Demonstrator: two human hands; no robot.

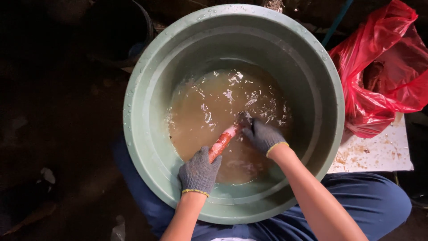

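Observation:
A large green plastic basin [147,89] holds muddy brown water [209,111]. Both my hands wear grey knit gloves. My left hand [199,173] grips the near end of a long orange root, a carrot by its look [224,140], which slants up to the right, half in the water. My right hand [263,135] is closed around its far end at the water's surface. The tip of the root is hidden under that glove.
A red plastic bag [383,80] with something dark inside lies to the right on a soiled white board [379,154]. A dark bucket [120,31] stands at the upper left. My blue-trousered legs [370,196] flank the basin on dark ground.

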